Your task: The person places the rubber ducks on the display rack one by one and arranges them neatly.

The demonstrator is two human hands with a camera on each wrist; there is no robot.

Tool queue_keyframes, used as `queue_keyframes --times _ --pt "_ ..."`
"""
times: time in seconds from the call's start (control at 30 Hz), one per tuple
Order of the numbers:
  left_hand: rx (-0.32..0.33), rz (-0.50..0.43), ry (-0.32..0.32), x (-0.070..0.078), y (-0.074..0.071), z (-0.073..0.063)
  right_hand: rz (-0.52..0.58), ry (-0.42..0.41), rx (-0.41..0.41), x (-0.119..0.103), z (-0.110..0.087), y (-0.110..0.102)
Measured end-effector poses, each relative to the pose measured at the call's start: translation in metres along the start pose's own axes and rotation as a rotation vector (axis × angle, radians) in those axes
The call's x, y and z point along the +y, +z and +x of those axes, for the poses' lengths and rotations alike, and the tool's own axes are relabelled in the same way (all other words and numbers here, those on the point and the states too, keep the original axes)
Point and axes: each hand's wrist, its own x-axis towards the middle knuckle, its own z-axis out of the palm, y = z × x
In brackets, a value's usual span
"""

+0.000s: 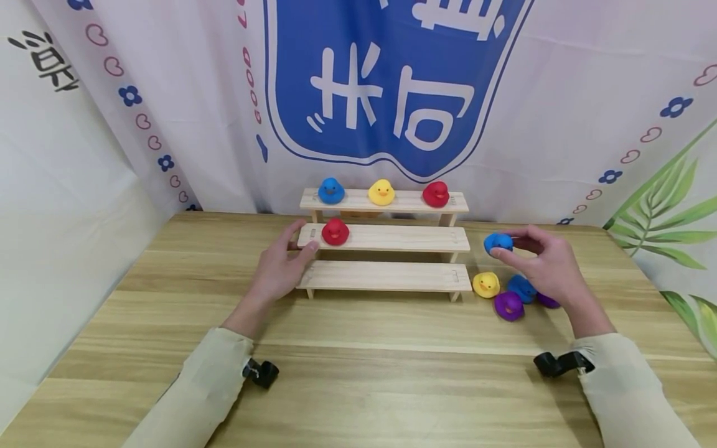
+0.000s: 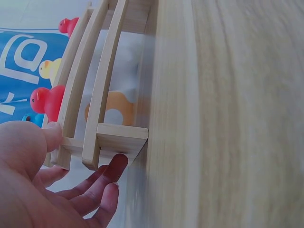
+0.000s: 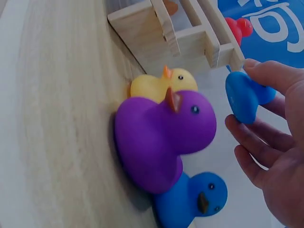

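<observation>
A three-tier wooden shelf [image 1: 386,270] stands on the table. My left hand [image 1: 282,264] is at its left end, the thumb against the middle tier and the other fingers spread around the end, as the left wrist view shows. Beside the thumb, a red rubber duck [image 1: 335,232] sits on the middle tier. My right hand [image 1: 546,258] pinches a blue rubber duck [image 3: 243,97] between thumb and fingers, raised above the table right of the shelf. Below it are a yellow duck [image 1: 485,285], a purple duck [image 1: 509,306], another blue duck [image 1: 522,289] and a partly hidden purple one [image 1: 548,301].
On the top tier sit a blue duck [image 1: 331,191], a yellow duck [image 1: 381,193] and a red duck [image 1: 435,194], spaced apart. A printed cloth [image 1: 224,124] hangs right behind the shelf. The wooden table [image 1: 392,386] extends in front.
</observation>
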Motion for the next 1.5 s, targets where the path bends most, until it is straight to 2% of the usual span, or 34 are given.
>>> queue_keyframes --times 0.3,0.57,0.73,0.97,1.33,1.5 --pt "0.002 0.003 0.015 -0.003 0.000 0.000 0.079 -0.144 0.111 -0.011 -0.001 0.012" --pt "-0.002 0.006 0.022 -0.004 0.000 -0.001 0.120 -0.166 0.126 -0.020 0.002 0.023" --pt "0.001 0.009 0.023 -0.004 -0.001 -0.001 0.135 -0.206 0.118 -0.029 0.004 0.030" --pt "-0.002 -0.004 0.016 -0.003 0.000 -0.001 0.122 -0.204 0.078 -0.041 0.005 0.040" --pt "0.000 0.000 0.034 -0.001 0.000 -0.001 0.173 -0.305 0.085 -0.052 0.014 0.060" --pt "-0.001 0.004 0.030 -0.001 0.000 -0.001 0.169 -0.290 0.049 -0.062 0.016 0.068"
